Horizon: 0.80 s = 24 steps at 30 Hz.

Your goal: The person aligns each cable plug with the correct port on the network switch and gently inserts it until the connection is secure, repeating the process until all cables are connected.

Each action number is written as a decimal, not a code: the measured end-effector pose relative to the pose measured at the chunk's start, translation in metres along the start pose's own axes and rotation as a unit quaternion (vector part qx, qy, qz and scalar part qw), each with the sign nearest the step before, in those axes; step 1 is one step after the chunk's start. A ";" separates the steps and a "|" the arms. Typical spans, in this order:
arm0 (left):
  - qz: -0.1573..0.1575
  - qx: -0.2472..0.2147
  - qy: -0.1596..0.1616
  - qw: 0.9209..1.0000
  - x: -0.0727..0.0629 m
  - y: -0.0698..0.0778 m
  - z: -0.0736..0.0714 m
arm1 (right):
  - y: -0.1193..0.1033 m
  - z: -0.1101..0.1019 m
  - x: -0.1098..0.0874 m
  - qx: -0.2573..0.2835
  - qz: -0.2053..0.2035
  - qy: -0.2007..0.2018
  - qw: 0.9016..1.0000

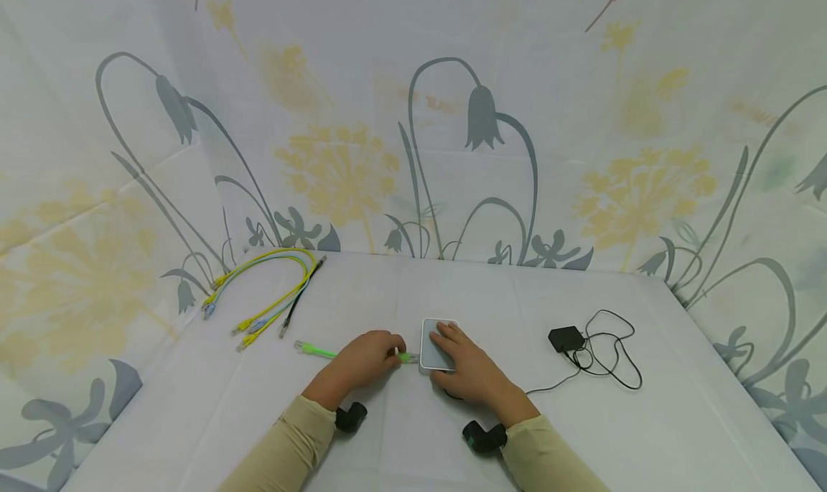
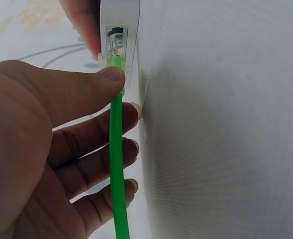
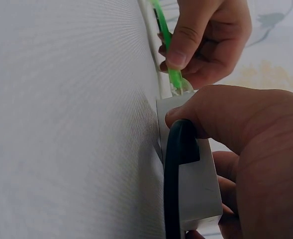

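My left hand (image 1: 365, 359) pinches a green Ethernet cable (image 2: 117, 169) just behind its clear plug (image 2: 115, 44), thumb on one side. The plug is at the mouth of a port in the side of a small white box (image 1: 433, 352) with a grey top; how deep it sits I cannot tell. The cable's other plug (image 1: 300, 345) lies on the table to the left. My right hand (image 1: 477, 371) grips the box, its thumb beside a black cord's angled plug (image 3: 186, 144) at the box's side and its fingers over the top in the head view.
Several yellow, pale blue and black network cables (image 1: 300, 251) lie at the back left of the white table (image 1: 213, 398). A black power adapter (image 1: 566, 339) with a loosely coiled cord (image 1: 636, 366) is on the right. A flower-printed cloth (image 1: 362, 82) hangs behind.
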State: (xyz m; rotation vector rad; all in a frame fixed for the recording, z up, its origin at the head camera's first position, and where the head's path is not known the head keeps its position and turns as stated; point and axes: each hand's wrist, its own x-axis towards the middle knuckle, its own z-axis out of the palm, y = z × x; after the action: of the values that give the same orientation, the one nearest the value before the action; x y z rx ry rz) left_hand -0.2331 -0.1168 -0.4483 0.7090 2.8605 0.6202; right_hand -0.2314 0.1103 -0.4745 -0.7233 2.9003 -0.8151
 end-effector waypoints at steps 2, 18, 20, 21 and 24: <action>0.003 0.000 0.001 1.000 0.000 0.000 0.000 | 0.000 0.000 0.000 0.000 0.000 0.000 1.000; 0.026 0.015 0.021 0.999 -0.002 0.001 0.002 | -0.001 0.000 -0.001 0.001 0.000 0.002 1.000; 0.024 0.015 0.022 0.999 -0.002 0.001 0.001 | -0.001 0.000 -0.001 0.000 -0.001 0.002 1.000; 0.022 0.015 0.022 0.999 -0.002 0.002 0.001 | -0.001 0.000 -0.001 -0.001 -0.002 0.003 1.000; 0.018 0.012 0.019 1.000 -0.003 0.004 -0.001 | 0.000 0.000 -0.001 0.000 -0.001 0.002 1.000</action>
State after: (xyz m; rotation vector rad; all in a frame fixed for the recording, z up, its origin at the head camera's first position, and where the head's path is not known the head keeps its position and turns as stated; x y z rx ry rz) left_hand -0.2293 -0.1156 -0.4460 0.7632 2.9008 0.6126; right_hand -0.2308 0.1104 -0.4748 -0.7265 2.9026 -0.8172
